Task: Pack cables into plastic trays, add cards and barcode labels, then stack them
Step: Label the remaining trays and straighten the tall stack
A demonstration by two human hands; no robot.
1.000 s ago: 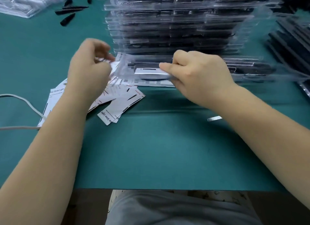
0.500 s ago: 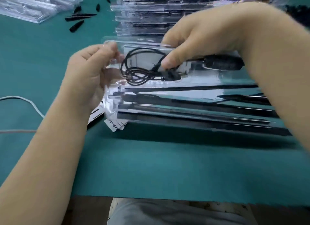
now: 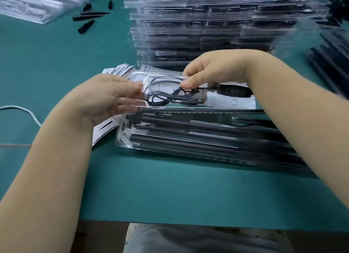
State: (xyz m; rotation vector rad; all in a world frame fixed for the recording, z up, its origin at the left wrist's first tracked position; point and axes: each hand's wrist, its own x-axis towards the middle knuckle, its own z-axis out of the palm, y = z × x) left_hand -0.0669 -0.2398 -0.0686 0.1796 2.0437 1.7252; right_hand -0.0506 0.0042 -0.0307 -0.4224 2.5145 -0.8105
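One clear plastic tray point(image 3: 188, 124), near the bench's front edge, holding a coiled black cable point(image 3: 166, 96) and black rods. Right hand point(image 3: 213, 71) pinches its far rim; left hand point(image 3: 105, 100), fingers straight, touches its left end. One tall tray stack point(image 3: 217, 26) behind. Printed cards point(image 3: 120, 71) at left; teal bench point(image 3: 170, 192).

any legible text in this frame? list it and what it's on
None legible.
Printed cards under the left hand: black print, too blurred to read.
Dark module in the tray the right hand holds: pale marks, unreadable.
Tray stack behind: labels too small and blurred.
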